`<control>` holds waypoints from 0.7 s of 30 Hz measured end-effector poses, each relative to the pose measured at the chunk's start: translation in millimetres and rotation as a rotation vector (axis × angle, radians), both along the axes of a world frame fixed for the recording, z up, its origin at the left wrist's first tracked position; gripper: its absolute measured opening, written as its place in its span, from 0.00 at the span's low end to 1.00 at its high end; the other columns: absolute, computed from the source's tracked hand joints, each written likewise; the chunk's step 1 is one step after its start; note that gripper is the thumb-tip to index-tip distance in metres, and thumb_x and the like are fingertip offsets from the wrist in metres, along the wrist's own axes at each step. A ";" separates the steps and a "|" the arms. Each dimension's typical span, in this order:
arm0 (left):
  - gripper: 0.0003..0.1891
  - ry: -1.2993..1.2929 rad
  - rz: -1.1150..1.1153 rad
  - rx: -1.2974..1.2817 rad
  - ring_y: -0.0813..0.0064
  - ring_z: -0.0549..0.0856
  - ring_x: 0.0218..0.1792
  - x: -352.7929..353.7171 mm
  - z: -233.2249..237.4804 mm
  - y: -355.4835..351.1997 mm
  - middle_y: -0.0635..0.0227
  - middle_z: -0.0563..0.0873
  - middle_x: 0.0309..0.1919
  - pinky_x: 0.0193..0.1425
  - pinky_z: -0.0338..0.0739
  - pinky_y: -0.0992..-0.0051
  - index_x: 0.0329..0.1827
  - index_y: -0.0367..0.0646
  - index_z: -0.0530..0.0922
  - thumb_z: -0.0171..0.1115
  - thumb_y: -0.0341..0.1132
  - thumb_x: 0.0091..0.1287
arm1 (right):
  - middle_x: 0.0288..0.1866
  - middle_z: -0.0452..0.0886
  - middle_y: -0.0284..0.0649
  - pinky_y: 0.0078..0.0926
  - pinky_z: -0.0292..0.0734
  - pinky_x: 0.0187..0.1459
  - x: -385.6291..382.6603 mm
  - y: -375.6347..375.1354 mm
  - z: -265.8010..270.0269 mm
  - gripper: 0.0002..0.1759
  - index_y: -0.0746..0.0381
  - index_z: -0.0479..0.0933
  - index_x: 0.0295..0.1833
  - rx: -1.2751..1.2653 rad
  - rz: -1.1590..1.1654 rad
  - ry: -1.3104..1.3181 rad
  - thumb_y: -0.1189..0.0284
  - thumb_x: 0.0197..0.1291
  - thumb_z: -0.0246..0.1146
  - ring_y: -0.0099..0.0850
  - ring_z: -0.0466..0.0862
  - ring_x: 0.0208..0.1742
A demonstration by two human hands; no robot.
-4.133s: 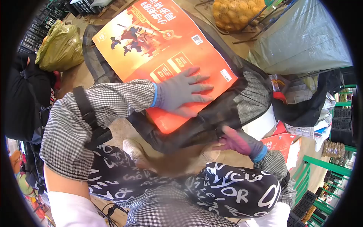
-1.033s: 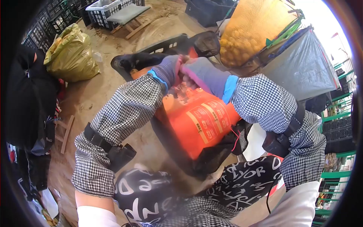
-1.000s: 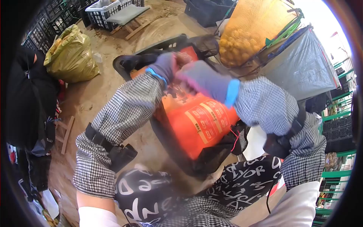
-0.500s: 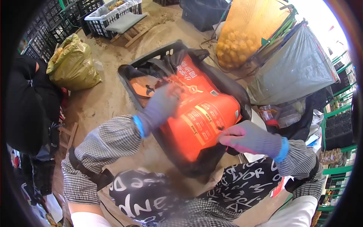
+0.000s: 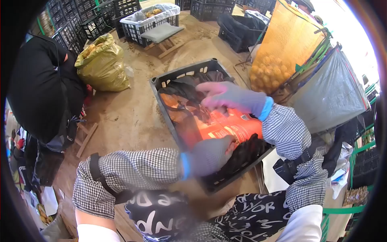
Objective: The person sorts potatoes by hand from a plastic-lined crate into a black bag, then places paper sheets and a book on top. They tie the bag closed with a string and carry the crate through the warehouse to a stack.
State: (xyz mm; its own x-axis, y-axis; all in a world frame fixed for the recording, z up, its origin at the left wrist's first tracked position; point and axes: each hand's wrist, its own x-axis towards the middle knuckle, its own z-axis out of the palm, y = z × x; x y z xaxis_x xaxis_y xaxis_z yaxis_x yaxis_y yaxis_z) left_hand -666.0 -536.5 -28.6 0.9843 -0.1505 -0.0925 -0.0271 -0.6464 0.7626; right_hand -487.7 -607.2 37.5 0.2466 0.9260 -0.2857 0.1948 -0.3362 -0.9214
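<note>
A black plastic crate (image 5: 164, 105) sits in front of me, lined with dark plastic (image 5: 252, 150). In it lies a red-orange printed sheet or bag (image 5: 242, 127) with yellow marks, partly covered by dark lining and my hands. My left hand (image 5: 209, 156), in a grey-purple knit glove, is at the crate's near side by the printed piece's lower edge. Its fingers curl in, and whatever is between them is hidden. My right hand (image 5: 236, 97), gloved alike, reaches over the crate's far half, palm down, fingers stretched left just above the printed piece and lining.
An olive sack (image 5: 104, 66) stands at left near a person in black (image 5: 38, 92). A low stool (image 5: 162, 33) and a white-lined crate (image 5: 151, 24) are behind. An orange mesh bag of round produce (image 5: 272, 74) and a grey plastic sheet (image 5: 328, 86) hang at right.
My right hand has moved from the near right corner across to the crate's far half. My left hand has come down to the near side. The red piece now looks more covered by dark lining.
</note>
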 end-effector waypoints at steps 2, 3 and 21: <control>0.17 -0.039 0.016 0.049 0.53 0.86 0.34 -6.7 -7.7 2.4 0.54 0.86 0.34 0.40 0.81 0.58 0.59 0.52 0.73 0.51 0.46 0.72 | 0.38 0.78 0.35 0.18 0.76 0.31 21.5 -20.4 -4.2 0.36 0.67 0.58 0.74 -0.011 -0.086 -0.059 0.63 0.65 0.59 0.20 0.78 0.33; 0.17 -0.034 0.003 0.044 0.52 0.86 0.34 -8.6 -7.4 6.6 0.54 0.86 0.34 0.40 0.80 0.57 0.60 0.52 0.73 0.51 0.46 0.72 | 0.38 0.79 0.35 0.17 0.76 0.32 30.5 -31.8 -4.6 0.36 0.66 0.58 0.74 -0.020 -0.138 -0.092 0.65 0.64 0.60 0.20 0.78 0.33; 0.15 0.032 0.023 -0.232 0.71 0.85 0.24 -12.1 14.1 55.3 0.62 0.84 0.27 0.29 0.78 0.69 0.59 0.46 0.74 0.54 0.39 0.72 | 0.44 0.82 0.38 0.24 0.77 0.48 8.0 -55.4 -61.8 0.17 0.66 0.78 0.51 0.101 0.087 -0.031 0.63 0.71 0.57 0.25 0.80 0.47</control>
